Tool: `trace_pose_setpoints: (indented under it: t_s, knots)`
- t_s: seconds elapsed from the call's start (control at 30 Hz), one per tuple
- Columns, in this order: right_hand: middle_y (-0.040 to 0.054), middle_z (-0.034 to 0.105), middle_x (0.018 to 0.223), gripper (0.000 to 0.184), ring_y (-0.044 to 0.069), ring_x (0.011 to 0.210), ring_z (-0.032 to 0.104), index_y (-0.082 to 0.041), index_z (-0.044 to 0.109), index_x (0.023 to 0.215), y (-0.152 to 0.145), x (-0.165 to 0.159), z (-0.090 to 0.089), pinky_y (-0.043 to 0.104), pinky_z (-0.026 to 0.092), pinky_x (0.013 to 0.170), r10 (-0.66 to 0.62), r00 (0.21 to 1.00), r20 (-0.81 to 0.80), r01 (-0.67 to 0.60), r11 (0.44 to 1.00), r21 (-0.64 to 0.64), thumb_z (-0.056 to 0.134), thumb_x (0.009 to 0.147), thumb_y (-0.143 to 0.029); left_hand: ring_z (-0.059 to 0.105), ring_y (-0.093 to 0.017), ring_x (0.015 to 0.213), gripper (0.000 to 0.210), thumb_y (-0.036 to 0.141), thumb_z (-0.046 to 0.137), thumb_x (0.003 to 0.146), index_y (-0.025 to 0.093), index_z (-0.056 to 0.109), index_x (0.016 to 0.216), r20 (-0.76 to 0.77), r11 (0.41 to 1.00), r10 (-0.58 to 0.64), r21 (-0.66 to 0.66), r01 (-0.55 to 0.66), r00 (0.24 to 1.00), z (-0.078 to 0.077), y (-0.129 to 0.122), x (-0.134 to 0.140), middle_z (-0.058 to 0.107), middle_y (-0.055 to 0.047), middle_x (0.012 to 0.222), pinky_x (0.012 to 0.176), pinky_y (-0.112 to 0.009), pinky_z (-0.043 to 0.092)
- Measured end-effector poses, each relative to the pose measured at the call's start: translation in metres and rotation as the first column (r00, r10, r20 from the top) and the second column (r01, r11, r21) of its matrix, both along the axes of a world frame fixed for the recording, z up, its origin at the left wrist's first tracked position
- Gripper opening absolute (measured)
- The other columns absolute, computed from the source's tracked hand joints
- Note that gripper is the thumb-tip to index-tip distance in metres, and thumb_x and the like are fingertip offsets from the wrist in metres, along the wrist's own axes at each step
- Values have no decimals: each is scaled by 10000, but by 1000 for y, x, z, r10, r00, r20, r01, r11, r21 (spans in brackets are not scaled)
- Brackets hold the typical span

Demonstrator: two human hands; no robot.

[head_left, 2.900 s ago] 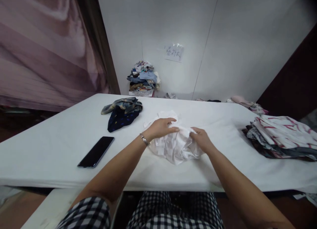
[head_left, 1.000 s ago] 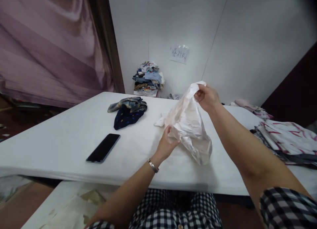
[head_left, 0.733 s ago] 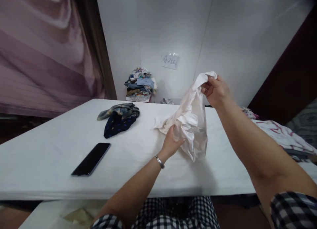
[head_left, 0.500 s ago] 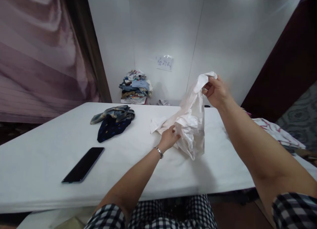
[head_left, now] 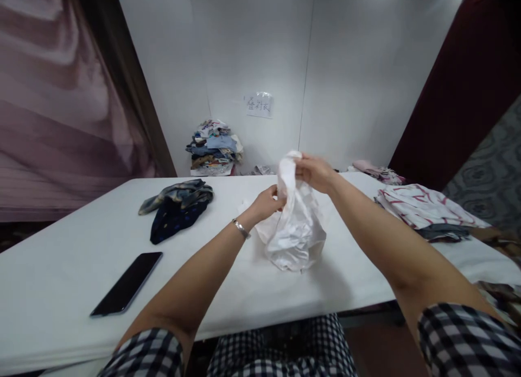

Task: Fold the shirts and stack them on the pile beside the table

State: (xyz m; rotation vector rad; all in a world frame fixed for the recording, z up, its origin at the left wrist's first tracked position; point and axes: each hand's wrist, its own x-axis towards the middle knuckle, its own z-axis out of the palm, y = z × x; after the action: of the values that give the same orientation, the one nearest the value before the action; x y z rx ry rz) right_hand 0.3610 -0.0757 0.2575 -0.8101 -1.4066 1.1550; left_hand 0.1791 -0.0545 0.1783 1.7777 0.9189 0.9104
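Note:
A white satiny shirt (head_left: 293, 233) hangs bunched between my hands, its lower folds resting on the table. My right hand (head_left: 314, 171) grips the band at the top of the shirt, which looks like its collar. At the left edge of the same band, my left hand (head_left: 269, 202) pinches the cloth between thumb and fingers. The two hands are close together above the middle of the table. Some of the fingertips are hidden by the fabric.
On the white table (head_left: 220, 290) lie a black phone (head_left: 127, 283) and a dark patterned cloth (head_left: 177, 208) at left. A tall pile of folded clothes (head_left: 215, 149) stands at the back. Folded red-striped white clothing (head_left: 423, 206) sits on the right.
My right hand has come down and left, bringing the top of the shirt toward my left hand. The left hand has risen to the band. The view has turned slightly right.

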Motion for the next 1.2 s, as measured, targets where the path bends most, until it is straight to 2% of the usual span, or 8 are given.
trace_pose_setpoints:
  t_s: [0.17, 0.3, 0.53, 0.63, 0.83, 0.97, 1.1, 1.2]
  knots:
    - [64, 731, 1011, 383, 179, 952, 664, -205, 642, 1053, -14, 0, -26, 358, 490, 896, -186, 982, 25, 183, 979, 88, 722, 725, -386, 525, -129, 546, 204, 333, 687, 704, 150, 602, 737, 159, 972, 236, -22, -236, 959, 21, 15, 4, 607, -21, 655, 474, -235, 418]
    - [90, 720, 1033, 395, 194, 883, 675, -201, 642, 1016, -37, 28, -98, 356, 521, 804, -494, 870, -7, 493, 869, -55, 687, 706, -441, 486, -118, 532, 286, 448, 651, 716, 184, 542, 707, 366, 955, 280, -10, -297, 887, 37, 33, -22, 512, 27, 567, 498, -223, 401]
    - [57, 725, 994, 525, 233, 877, 661, -202, 668, 1071, -62, -2, -200, 344, 509, 748, -255, 962, 98, 273, 924, -270, 757, 608, -432, 484, -123, 540, 213, 385, 632, 725, 189, 552, 753, 409, 936, 282, 82, -343, 868, 63, 38, -20, 494, 29, 570, 512, -225, 407]
    - [6, 662, 660, 344, 170, 621, 582, -160, 671, 764, -53, 5, -190, 298, 457, 622, -355, 930, 89, 366, 886, -285, 728, 582, -446, 477, -133, 514, 216, 376, 611, 763, 184, 542, 692, 349, 860, 432, 118, -497, 831, 75, 43, -33, 489, 19, 538, 490, -241, 401]
    - [-29, 611, 613, 236, 139, 603, 541, -184, 656, 746, -31, 47, -109, 261, 431, 598, -580, 815, -22, 570, 807, -153, 676, 575, -346, 490, -150, 450, 221, 322, 599, 783, 183, 525, 629, 284, 638, 702, 159, -754, 654, 102, 50, -88, 458, 18, 445, 433, -244, 352]
    - [-20, 621, 622, 218, 129, 586, 537, -171, 672, 730, -39, 28, -82, 253, 422, 580, -339, 930, 139, 352, 932, -86, 700, 620, -358, 516, -113, 436, 147, 308, 553, 802, 169, 577, 758, 449, 736, 564, 108, -669, 693, 122, 48, -106, 520, 31, 512, 394, -194, 306]
    - [32, 710, 837, 332, 180, 782, 638, -173, 723, 902, -57, -1, -85, 304, 502, 713, 306, 870, 388, -216, 941, -259, 743, 685, -424, 557, -99, 514, 150, 305, 622, 747, 163, 606, 793, 515, 855, 376, 128, -503, 770, 135, 49, -106, 622, 1, 651, 456, -180, 380]
    - [79, 694, 1107, 538, 212, 971, 640, -213, 649, 1188, -58, -14, -76, 340, 530, 789, 201, 897, 394, -136, 973, -186, 740, 717, -458, 535, -96, 509, 157, 291, 651, 738, 145, 598, 712, 406, 917, 278, 157, -367, 870, 135, 44, -81, 600, -4, 603, 504, -200, 418]
